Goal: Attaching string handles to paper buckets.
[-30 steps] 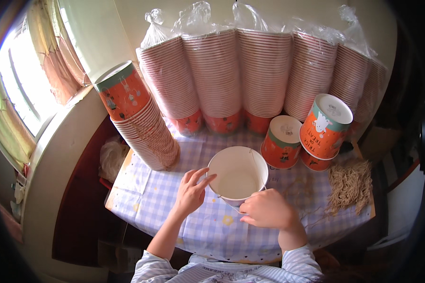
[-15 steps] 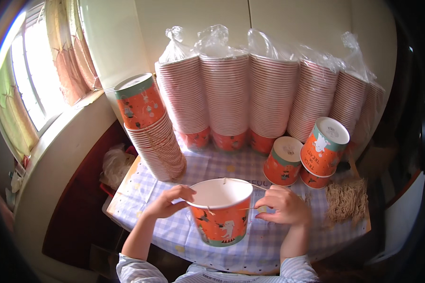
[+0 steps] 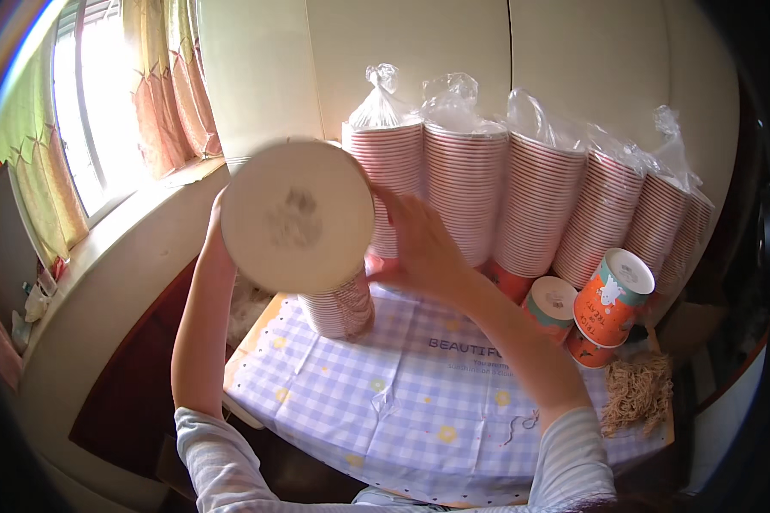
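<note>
A paper cup (image 3: 298,215), its pale round base facing the camera, is held up between the left hand (image 3: 216,235) and right hand (image 3: 419,244) above a leaning stack of cups (image 3: 340,308). Bagged cup stacks (image 3: 530,209) line the wall behind a blue checked tablecloth (image 3: 385,393).

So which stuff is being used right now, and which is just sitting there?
In use:
- round white-bottomed paper cup, upside down on top of the stack
- leaning stack of nested paper cups under it
- left hand and right hand, holding that cup

Just sitting there:
- plastic-bagged cup stacks
- orange printed cups
- tan string bundle
- checked tablecloth
</note>
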Motion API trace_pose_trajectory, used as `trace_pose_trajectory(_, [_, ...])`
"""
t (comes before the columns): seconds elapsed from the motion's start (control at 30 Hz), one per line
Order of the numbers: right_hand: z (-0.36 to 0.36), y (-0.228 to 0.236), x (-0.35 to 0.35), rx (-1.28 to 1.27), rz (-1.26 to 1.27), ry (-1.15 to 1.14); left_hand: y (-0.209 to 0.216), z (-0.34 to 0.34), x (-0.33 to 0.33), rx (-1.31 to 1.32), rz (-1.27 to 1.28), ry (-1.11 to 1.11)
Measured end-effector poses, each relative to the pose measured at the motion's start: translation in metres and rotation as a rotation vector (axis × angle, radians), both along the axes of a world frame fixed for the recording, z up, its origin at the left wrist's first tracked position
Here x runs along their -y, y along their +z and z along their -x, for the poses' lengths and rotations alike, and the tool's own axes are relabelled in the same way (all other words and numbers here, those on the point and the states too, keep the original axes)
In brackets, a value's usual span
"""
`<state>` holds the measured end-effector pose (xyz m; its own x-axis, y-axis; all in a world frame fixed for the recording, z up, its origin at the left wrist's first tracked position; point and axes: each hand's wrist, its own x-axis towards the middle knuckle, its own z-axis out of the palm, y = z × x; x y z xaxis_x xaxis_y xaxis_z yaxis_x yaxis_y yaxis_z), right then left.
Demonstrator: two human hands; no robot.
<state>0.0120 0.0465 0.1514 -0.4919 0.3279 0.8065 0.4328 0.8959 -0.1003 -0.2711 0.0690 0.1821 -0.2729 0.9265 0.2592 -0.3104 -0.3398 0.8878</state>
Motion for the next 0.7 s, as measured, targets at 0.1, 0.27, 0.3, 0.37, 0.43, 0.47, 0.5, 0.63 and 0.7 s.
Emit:
trace_pose_trajectory(0.1, [0.028, 0.038, -0.025, -0.219, 0.003, 0.022, 0.014, 0.004, -0.046, 0.154, -0.288, -0.138])
trace_pose_trajectory(0.27, [0.06, 0.071, -0.06, -0.083, 0.345, -0.174, 0.032, 0.036, -0.086, -0.064, -0.296, -0.022])
trace_pose_trajectory(0.3, [0.065, 0.071, -0.07, -0.083, 0.342, -0.177, 0.033, 0.03, -0.089, -0.014, -0.276, -0.004])
trace_pose_trajectory(0.37, [0.066, 0.071, -0.088, -0.094, 0.402, -0.317, 0.032, -0.002, -0.083, -0.01, -0.245, -0.052])
trace_pose_trajectory(0.43, [0.076, 0.075, -0.085, -0.061, 0.437, -0.317, 0.027, -0.005, -0.074, -0.064, -0.266, -0.06])
trace_pose_trajectory(0.47, [0.081, 0.076, -0.083, -0.029, 0.473, -0.331, 0.017, 0.01, -0.09, -0.091, -0.272, -0.063])
trace_pose_trajectory(0.5, [0.086, 0.076, -0.085, -0.028, 0.472, -0.318, 0.007, 0.026, -0.105, -0.118, -0.279, -0.064])
trace_pose_trajectory(0.63, [0.075, 0.066, -0.105, 0.037, 0.573, -0.267, -0.008, 0.009, -0.113, -0.259, -0.208, -0.064])
trace_pose_trajectory(0.7, [0.074, 0.059, -0.109, 0.063, 0.597, -0.242, -0.016, 0.008, -0.113, -0.304, -0.221, -0.036])
